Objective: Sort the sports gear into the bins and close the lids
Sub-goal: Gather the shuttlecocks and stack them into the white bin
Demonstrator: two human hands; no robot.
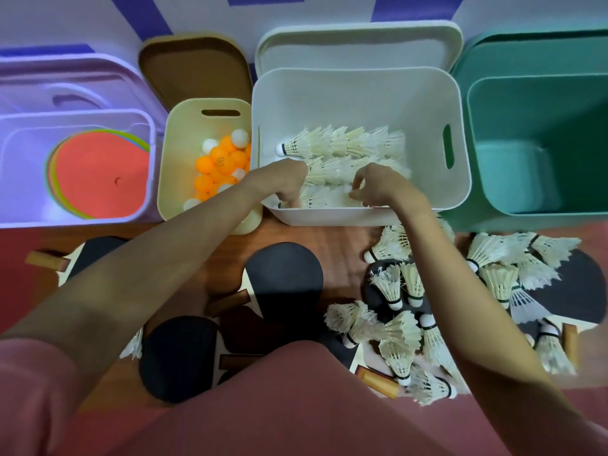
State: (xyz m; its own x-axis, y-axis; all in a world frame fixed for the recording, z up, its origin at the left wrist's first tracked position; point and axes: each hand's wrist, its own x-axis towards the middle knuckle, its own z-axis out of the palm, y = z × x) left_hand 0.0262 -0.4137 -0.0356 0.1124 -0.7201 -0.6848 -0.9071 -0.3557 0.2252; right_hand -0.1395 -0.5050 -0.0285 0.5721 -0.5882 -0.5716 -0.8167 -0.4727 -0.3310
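Note:
Both my hands reach into the white bin [427, 93], where rows of nested white shuttlecocks [342, 143] lie. My left hand [289, 182] and my right hand [375, 185] are closed around the two ends of the nearest shuttlecock row [324, 195] by the front wall. Several loose shuttlecocks [394, 324] lie scattered on the floor at the right. Dark table tennis paddles [286, 278] lie on the floor in the middle and left.
A purple bin [19, 166] at the left holds coloured flat discs [98, 179]. The small cream bin [174, 153] holds orange and white balls [220, 159]. The green bin [526, 126] at the right holds nothing. Lids [358, 44] lean behind the bins.

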